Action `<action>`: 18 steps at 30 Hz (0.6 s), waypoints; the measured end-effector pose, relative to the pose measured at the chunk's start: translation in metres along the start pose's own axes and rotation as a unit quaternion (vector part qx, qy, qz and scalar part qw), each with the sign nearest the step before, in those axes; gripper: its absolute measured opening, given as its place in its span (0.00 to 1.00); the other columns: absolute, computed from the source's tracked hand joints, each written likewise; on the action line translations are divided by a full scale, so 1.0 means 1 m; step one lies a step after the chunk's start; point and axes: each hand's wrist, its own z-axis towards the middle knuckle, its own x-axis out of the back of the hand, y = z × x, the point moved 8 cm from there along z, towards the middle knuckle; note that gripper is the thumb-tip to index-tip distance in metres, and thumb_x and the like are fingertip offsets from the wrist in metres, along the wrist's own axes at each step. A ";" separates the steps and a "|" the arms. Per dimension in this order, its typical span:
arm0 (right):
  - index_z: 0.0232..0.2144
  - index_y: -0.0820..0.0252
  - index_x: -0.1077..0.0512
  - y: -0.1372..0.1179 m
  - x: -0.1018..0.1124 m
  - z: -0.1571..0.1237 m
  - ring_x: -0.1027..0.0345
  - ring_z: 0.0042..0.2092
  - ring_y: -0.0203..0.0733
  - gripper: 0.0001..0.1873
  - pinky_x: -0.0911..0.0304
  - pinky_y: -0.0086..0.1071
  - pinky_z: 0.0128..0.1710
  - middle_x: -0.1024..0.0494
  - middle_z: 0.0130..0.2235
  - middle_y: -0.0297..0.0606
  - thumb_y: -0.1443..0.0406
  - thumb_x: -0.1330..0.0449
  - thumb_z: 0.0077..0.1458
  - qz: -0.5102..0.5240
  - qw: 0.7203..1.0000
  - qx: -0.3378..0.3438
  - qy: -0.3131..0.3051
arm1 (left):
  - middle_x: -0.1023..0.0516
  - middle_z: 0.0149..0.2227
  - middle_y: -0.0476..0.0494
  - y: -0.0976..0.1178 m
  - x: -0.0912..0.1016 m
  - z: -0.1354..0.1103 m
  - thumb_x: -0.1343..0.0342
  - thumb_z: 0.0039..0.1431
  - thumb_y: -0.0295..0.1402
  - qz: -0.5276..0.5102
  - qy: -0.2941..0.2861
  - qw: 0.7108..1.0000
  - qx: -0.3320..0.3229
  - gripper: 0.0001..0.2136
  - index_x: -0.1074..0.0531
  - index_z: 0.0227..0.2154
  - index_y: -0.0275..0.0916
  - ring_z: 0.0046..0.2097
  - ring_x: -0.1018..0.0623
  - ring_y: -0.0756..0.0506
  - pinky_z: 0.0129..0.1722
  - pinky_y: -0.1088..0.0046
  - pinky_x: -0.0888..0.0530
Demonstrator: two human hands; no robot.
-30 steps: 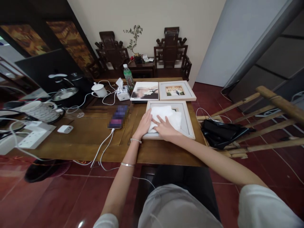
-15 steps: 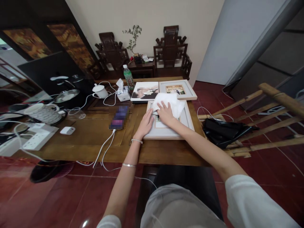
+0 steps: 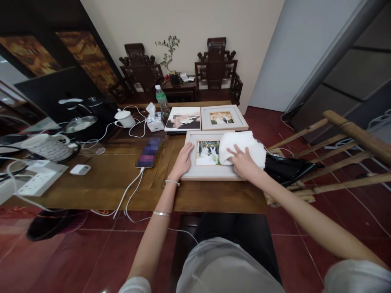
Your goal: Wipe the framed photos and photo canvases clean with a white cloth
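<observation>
A pale wooden picture frame [image 3: 195,174] with a photo lies flat on the wooden table [image 3: 122,179] in front of me. My left hand [image 3: 183,160] rests flat on the frame's left edge, fingers stretched out. My right hand [image 3: 242,162] presses a white cloth [image 3: 244,144] onto the frame's right side, fingers spread on top of it. The cloth hangs over the frame's right edge.
Behind the frame lie a second framed photo [image 3: 221,118] and a photo book [image 3: 183,119]. A phone [image 3: 149,152] on a white cable, a tissue box [image 3: 154,121], a green bottle [image 3: 161,99], a teapot [image 3: 124,118] and a power strip [image 3: 36,179] sit to the left. A black bag [image 3: 285,169] lies on a bamboo chair at right.
My right hand has swept the white cloth from the frame's near middle up to its far edge and then to its right side, uncovering the photo. My left hand stayed at the left edge.
</observation>
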 end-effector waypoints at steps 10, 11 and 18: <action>0.53 0.62 0.28 -0.051 -0.001 -0.049 0.58 0.66 0.66 0.30 0.58 0.70 0.58 0.42 0.65 0.47 0.78 0.52 0.48 0.054 0.998 0.031 0.007 | 0.35 0.62 0.35 -0.002 -0.001 0.000 0.58 0.59 0.21 0.007 0.012 1.000 -0.008 0.23 0.33 0.56 0.35 0.66 0.40 0.40 0.66 0.52 0.45; 0.53 0.62 0.29 -0.049 -0.003 -0.039 0.58 0.66 0.67 0.30 0.61 0.72 0.57 0.42 0.65 0.48 0.77 0.52 0.49 0.049 0.998 0.034 0.013 | 0.35 0.62 0.35 -0.002 -0.002 0.000 0.58 0.59 0.21 0.007 0.012 1.000 -0.007 0.23 0.32 0.56 0.35 0.66 0.40 0.40 0.65 0.52 0.45; 0.57 0.63 0.33 -0.026 0.005 0.056 0.59 0.66 0.67 0.30 0.59 0.73 0.56 0.44 0.66 0.50 0.76 0.52 0.52 0.078 0.995 -0.011 0.063 | 0.35 0.62 0.35 -0.003 -0.002 -0.001 0.58 0.60 0.22 -0.002 0.002 1.000 0.007 0.22 0.32 0.55 0.35 0.66 0.41 0.41 0.66 0.53 0.46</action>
